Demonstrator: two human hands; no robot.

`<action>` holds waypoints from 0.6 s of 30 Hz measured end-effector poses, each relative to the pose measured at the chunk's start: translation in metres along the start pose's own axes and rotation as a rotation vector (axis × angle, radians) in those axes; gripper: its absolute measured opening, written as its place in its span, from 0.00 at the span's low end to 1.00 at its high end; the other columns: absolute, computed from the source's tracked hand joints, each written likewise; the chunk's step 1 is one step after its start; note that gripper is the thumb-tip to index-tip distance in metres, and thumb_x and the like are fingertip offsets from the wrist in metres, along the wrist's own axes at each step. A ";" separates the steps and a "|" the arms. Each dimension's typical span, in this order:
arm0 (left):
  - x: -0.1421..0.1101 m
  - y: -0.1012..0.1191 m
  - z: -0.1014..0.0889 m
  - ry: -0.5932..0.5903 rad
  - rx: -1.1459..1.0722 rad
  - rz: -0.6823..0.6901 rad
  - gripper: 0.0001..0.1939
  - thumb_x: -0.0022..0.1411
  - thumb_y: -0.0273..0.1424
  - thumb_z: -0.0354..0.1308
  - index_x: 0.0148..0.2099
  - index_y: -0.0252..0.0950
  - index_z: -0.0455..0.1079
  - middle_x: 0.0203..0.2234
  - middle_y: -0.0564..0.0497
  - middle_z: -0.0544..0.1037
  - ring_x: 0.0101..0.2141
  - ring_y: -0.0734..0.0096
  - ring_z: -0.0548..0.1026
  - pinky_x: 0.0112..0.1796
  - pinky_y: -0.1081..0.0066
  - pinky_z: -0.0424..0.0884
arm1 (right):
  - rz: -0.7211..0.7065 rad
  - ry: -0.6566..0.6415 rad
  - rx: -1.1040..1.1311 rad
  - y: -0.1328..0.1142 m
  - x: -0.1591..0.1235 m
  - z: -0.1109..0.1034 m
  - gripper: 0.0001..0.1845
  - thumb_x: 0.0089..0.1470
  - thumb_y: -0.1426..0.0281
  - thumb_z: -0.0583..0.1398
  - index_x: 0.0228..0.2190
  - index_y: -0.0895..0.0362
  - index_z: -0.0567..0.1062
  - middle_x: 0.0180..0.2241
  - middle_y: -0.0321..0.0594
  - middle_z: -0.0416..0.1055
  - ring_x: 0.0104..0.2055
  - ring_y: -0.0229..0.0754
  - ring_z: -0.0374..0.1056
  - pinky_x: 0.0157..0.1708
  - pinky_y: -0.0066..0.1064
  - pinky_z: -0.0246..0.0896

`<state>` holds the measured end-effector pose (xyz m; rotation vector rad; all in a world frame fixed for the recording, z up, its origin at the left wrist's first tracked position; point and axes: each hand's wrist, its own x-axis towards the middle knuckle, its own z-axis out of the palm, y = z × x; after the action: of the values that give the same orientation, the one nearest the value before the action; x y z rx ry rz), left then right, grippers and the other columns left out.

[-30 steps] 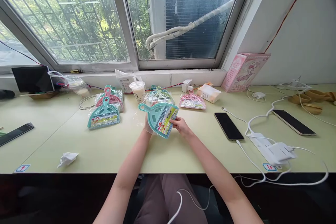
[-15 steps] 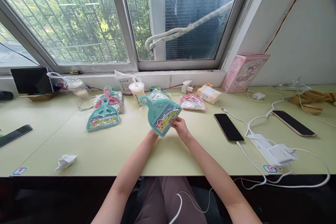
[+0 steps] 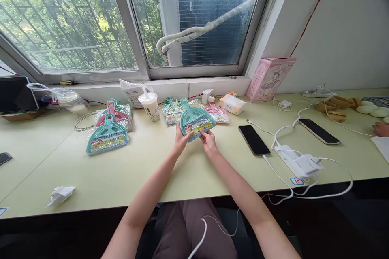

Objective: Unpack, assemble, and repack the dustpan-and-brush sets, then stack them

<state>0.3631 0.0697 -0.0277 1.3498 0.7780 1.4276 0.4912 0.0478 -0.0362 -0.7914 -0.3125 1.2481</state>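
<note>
Between my hands is a teal mini dustpan [image 3: 196, 116] with a blue-bristled brush and a printed label, its looped handle pointing up and away. My left hand [image 3: 181, 137] is closed on its left lower edge, the thumb across the front. With fingers on the label's lower right edge, my right hand [image 3: 208, 141] grips the other side. Behind it lie a green wrapped dustpan set [image 3: 173, 112] and a pink one [image 3: 217, 112]. To the left, a pile of wrapped sets has a teal dustpan [image 3: 107, 135] in front and a pink dustpan [image 3: 117, 114] behind.
A lidded drink cup [image 3: 150, 107] stands behind my left hand. On the right are a tissue pack [image 3: 232, 104], a phone [image 3: 254, 140], a power strip [image 3: 291, 162] with cables and a second phone [image 3: 319, 131]. A crumpled tissue [image 3: 60, 195] lies front left. Another person's hand [image 3: 381, 129] shows at the right edge.
The dustpan has turned more upright, its handle swinging from upper left towards the top. My left hand now shows at its left edge. The view has shifted right.
</note>
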 end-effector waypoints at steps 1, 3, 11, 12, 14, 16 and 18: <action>0.001 -0.003 0.000 0.005 0.012 0.009 0.48 0.46 0.40 0.71 0.65 0.41 0.51 0.56 0.41 0.67 0.55 0.54 0.68 0.56 0.58 0.62 | 0.026 -0.011 -0.005 -0.001 0.000 0.000 0.09 0.43 0.80 0.65 0.30 0.57 0.75 0.33 0.37 0.79 0.35 0.36 0.75 0.36 0.23 0.73; 0.003 -0.007 -0.002 -0.012 0.003 0.004 0.48 0.46 0.40 0.71 0.64 0.40 0.51 0.54 0.41 0.69 0.54 0.54 0.69 0.55 0.57 0.64 | 0.099 -0.016 -0.022 -0.007 0.002 0.000 0.07 0.45 0.79 0.63 0.29 0.58 0.74 0.30 0.37 0.79 0.31 0.36 0.75 0.34 0.24 0.73; 0.003 -0.012 -0.004 -0.107 -0.070 -0.039 0.48 0.46 0.38 0.72 0.64 0.42 0.49 0.48 0.44 0.74 0.46 0.57 0.75 0.50 0.57 0.71 | 0.096 0.158 -0.029 -0.029 0.019 -0.015 0.03 0.53 0.69 0.60 0.32 0.55 0.73 0.25 0.33 0.75 0.25 0.35 0.72 0.28 0.26 0.73; 0.002 -0.013 -0.003 -0.124 -0.072 -0.050 0.48 0.46 0.38 0.72 0.64 0.43 0.49 0.48 0.44 0.74 0.46 0.58 0.75 0.49 0.56 0.72 | 0.086 0.170 -0.028 -0.030 0.021 -0.018 0.04 0.53 0.69 0.61 0.32 0.55 0.73 0.25 0.33 0.75 0.25 0.35 0.72 0.28 0.26 0.73; 0.002 -0.014 -0.003 -0.149 -0.070 -0.057 0.48 0.47 0.38 0.71 0.64 0.43 0.48 0.48 0.44 0.74 0.46 0.57 0.76 0.49 0.55 0.72 | 0.074 0.176 -0.039 -0.030 0.024 -0.022 0.05 0.53 0.67 0.62 0.32 0.56 0.73 0.25 0.33 0.75 0.25 0.35 0.72 0.28 0.26 0.73; 0.001 -0.015 -0.002 -0.164 -0.063 -0.054 0.48 0.47 0.38 0.71 0.64 0.43 0.48 0.49 0.44 0.74 0.47 0.56 0.75 0.50 0.55 0.72 | 0.062 0.172 -0.052 -0.030 0.027 -0.025 0.06 0.53 0.66 0.63 0.32 0.56 0.73 0.26 0.34 0.76 0.25 0.35 0.72 0.28 0.27 0.73; 0.000 -0.014 -0.001 -0.163 -0.065 -0.048 0.48 0.47 0.38 0.71 0.64 0.44 0.48 0.51 0.44 0.73 0.49 0.56 0.74 0.50 0.55 0.71 | 0.052 0.152 -0.059 -0.030 0.027 -0.025 0.08 0.52 0.65 0.64 0.32 0.57 0.73 0.27 0.35 0.77 0.27 0.36 0.73 0.28 0.27 0.73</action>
<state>0.3649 0.0745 -0.0406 1.3699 0.6482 1.2777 0.5370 0.0613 -0.0383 -0.9452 -0.2076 1.2241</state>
